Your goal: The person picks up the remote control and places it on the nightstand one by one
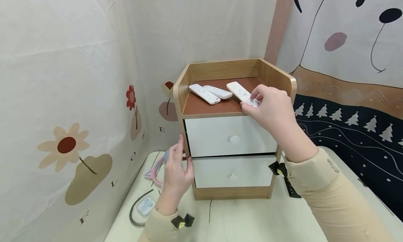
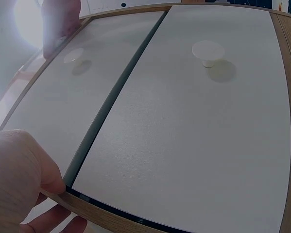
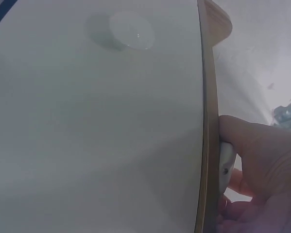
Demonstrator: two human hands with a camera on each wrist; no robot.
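Note:
On the brown top shelf of a small wooden cabinet (image 1: 231, 193), my right hand (image 1: 274, 107) pinches the near end of a white remote (image 1: 238, 90) between thumb and fingers. The right wrist view shows that hand (image 3: 266, 170) gripping the remote's end (image 3: 226, 165) just behind the cabinet's front edge. Two more white remotes (image 1: 204, 94) lie partly overlapping to the left. My left hand (image 1: 177, 168) rests against the cabinet's left side, fingers extended; in the left wrist view its thumb touches the side edge beside the drawers (image 2: 184, 126).
Two white drawers with round knobs (image 1: 234, 139) face front. On the pale table (image 1: 239, 221) at left lie a pink headband (image 1: 154, 172), a dark coil (image 1: 132, 214) and a small light-blue case (image 1: 146, 205). A black object (image 1: 291, 187) lies right of the cabinet. Printed curtains stand around.

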